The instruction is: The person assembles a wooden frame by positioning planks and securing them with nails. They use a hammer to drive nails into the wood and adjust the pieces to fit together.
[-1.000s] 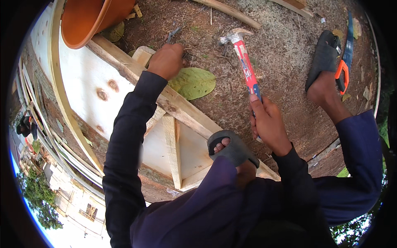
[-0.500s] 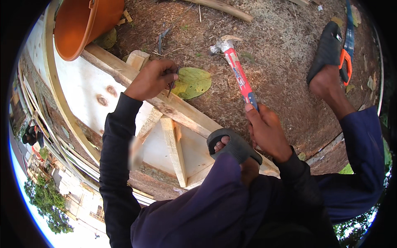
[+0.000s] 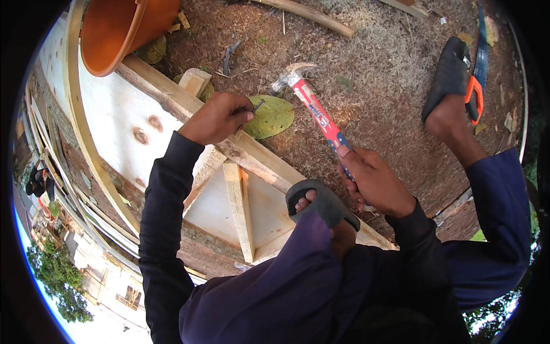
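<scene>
My left hand [image 3: 217,117] pinches a dark nail [image 3: 258,105] over a long wooden batten [image 3: 172,100] that runs across a pale board [image 3: 114,132]. My right hand [image 3: 375,180] grips the red and blue handle of a claw hammer [image 3: 312,103], its steel head raised over the dirt just right of the nail. A large green leaf [image 3: 274,116] lies beside the batten under the nail. My foot in a dark sandal [image 3: 323,206] rests on the batten lower down.
An orange bucket [image 3: 123,28] stands at the top left. A handsaw with an orange grip [image 3: 476,86] lies by my other sandalled foot [image 3: 450,74] at the right. Loose sticks [image 3: 309,14], a small wood block [image 3: 195,80] and bare soil surround the frame.
My left hand came back from the dirt to the batten with a nail in its fingers. The hammer lifted and swung left, nearer the nail.
</scene>
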{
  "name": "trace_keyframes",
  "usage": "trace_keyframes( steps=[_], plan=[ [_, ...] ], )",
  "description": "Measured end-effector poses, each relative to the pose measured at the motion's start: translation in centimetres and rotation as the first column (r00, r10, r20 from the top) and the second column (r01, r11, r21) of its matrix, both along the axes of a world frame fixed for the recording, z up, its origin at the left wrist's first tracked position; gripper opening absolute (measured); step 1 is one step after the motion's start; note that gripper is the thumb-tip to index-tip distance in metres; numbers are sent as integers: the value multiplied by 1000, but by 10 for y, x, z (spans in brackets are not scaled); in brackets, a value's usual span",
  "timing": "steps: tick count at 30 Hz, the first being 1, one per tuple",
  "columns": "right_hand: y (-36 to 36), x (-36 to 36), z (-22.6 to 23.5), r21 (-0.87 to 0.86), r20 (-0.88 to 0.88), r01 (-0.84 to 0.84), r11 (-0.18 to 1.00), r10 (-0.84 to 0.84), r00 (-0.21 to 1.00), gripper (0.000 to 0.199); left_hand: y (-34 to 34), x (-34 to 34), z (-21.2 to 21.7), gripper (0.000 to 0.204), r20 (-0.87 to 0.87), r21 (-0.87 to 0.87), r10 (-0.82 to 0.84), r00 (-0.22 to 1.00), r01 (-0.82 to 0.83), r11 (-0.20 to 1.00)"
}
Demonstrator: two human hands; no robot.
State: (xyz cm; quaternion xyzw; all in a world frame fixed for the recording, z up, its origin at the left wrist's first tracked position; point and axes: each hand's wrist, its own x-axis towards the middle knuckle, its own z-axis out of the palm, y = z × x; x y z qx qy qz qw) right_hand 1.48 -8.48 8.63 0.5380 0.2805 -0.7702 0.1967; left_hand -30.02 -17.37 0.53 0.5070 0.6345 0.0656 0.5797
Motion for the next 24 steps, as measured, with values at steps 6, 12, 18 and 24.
trace_keyframes(
  steps=[6,12,18,24],
  plan=[
    [23,-5,-5,275,26,423,864,-446,895,46,-5,1,-4,12,-31,84,1,1000,2,996],
    [-15,-3,-6,54,-9,-4,999,4,1000,43,-3,-2,-6,12,-42,131,-18,999,24,991],
    [42,4,-16,410,7,530,743,-584,812,42,-8,-1,-2,13,-41,79,14,999,-11,997],
    [-18,-2,-6,9,25,-26,1000,26,999,43,2,-3,-1,15,-44,56,-15,999,18,998]
  ],
)
